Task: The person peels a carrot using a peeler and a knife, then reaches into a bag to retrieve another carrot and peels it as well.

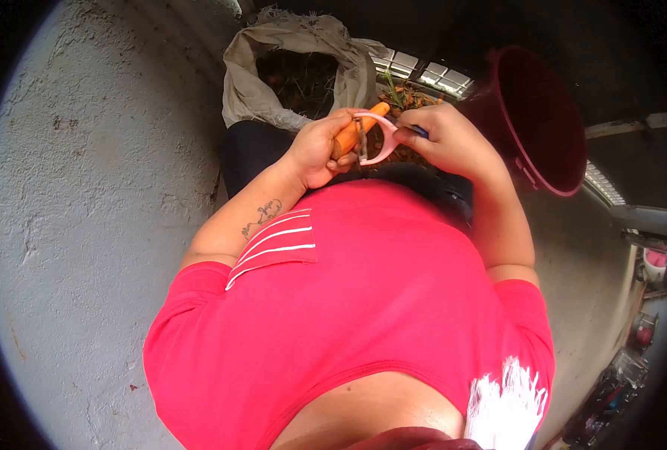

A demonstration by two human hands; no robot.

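Observation:
An orange carrot (346, 140) is held in my left hand (313, 152), its fingers wrapped round the lower part while the upper end sticks out. My right hand (452, 141) grips a pink Y-shaped peeler (385, 153), with a small bit of blue showing by the fingers. The peeler's blade lies across the carrot, right at its surface. Orange peelings (416, 97) with some green stalks lie just beyond my hands, partly hidden by them.
An open whitish woven sack (242, 71) with dark contents stands beyond my left hand. To the right is a large dark red bucket (509, 124), tilted towards me. A rough grey wall (86, 225) runs along the left.

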